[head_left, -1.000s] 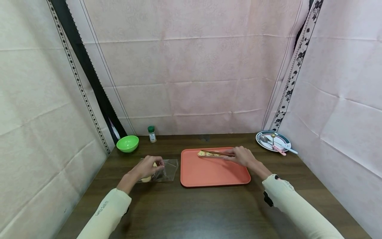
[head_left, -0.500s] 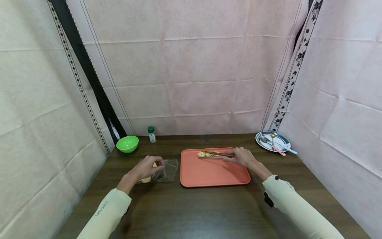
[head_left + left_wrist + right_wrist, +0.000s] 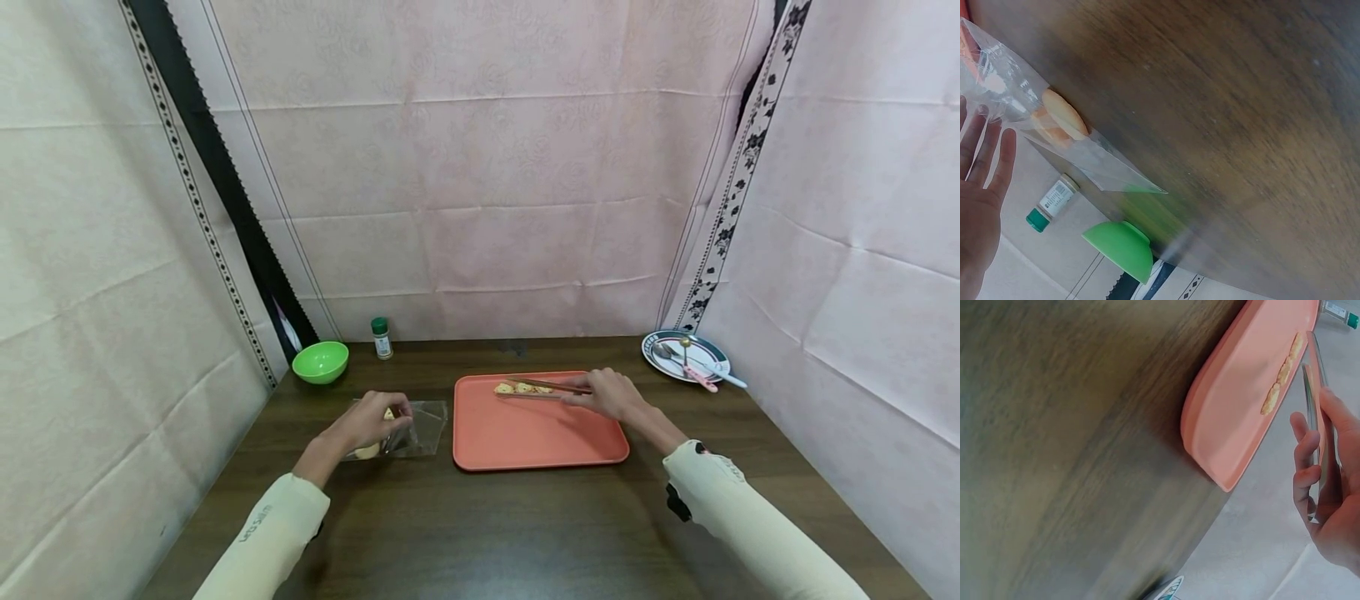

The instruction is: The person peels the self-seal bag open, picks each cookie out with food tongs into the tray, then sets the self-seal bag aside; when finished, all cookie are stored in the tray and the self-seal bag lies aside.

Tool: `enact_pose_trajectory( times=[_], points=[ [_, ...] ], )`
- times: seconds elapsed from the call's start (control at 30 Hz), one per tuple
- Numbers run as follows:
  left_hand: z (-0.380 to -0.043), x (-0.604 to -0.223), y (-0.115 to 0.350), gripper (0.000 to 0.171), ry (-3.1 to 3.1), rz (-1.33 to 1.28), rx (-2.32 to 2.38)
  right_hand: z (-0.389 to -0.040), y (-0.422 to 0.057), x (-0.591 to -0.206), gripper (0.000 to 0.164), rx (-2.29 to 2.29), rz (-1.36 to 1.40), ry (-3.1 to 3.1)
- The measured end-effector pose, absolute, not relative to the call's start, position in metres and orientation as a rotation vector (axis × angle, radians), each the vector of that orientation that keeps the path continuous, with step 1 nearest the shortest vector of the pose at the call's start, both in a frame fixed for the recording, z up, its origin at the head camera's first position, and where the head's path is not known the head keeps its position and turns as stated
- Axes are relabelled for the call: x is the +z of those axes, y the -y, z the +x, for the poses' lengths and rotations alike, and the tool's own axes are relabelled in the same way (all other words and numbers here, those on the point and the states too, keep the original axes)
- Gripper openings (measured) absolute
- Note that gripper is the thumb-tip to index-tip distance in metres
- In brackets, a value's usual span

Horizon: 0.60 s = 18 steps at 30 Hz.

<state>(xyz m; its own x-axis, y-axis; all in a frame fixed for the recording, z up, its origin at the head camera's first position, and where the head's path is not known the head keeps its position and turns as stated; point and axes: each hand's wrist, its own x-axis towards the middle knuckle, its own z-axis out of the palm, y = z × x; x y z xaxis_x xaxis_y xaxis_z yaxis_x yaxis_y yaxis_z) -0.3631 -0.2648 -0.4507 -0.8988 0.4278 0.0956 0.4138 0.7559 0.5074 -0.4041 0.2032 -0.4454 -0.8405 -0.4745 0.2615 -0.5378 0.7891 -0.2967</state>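
My right hand [image 3: 606,393] holds metal tongs [image 3: 1317,394] over the far part of the salmon-coloured tray [image 3: 540,437]. Between the spread tong arms in the head view, several small pale biscuits [image 3: 504,388] lie in a row along the tray's far side. In the right wrist view, that row of biscuits [image 3: 1282,380] sits on the tray beyond the tong tips. To the left, my left hand [image 3: 375,418] pinches a clear plastic bag [image 3: 429,425] lying on the table. Inside it, the left wrist view shows larger, smooth oval biscuits [image 3: 1064,114].
A green bowl [image 3: 321,362] and a small green-capped shaker bottle [image 3: 382,337] stand at the back left. At the back right, a patterned plate [image 3: 660,362] carries a spoon-like utensil and a pink-handled tool. Fabric walls [image 3: 495,167] enclose the table.
The tong arms have spread slightly apart, and the biscuit at their tips has come down into line with the others on the tray. My left hand and the bag stay put.
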Motion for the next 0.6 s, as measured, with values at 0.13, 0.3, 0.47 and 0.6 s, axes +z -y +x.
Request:
enact_pose_trajectory(
  times=[0.13, 0.3, 0.47, 0.6],
  points=[
    [-0.364, -0.450, 0.265, 0.014, -2.917, 0.705, 0.832, -0.402, -0.200, -0.442, 0.043, 0.551, 0.812, 2.807],
    [-0.365, -0.450, 0.267, 0.013, -2.915, 0.694, 0.831, -0.398, -0.191, -0.437, 0.042, 0.574, 0.864, 2.788],
    [-0.366, -0.451, 0.267, 0.012, -2.923, 0.693, 0.828, -0.393, -0.184, -0.434, 0.041, 0.591, 0.945, 2.755],
    [-0.366, -0.451, 0.267, 0.010, -2.928, 0.723, 0.818, -0.389, -0.178, -0.433, 0.039, 0.616, 0.968, 2.748]
  ],
)
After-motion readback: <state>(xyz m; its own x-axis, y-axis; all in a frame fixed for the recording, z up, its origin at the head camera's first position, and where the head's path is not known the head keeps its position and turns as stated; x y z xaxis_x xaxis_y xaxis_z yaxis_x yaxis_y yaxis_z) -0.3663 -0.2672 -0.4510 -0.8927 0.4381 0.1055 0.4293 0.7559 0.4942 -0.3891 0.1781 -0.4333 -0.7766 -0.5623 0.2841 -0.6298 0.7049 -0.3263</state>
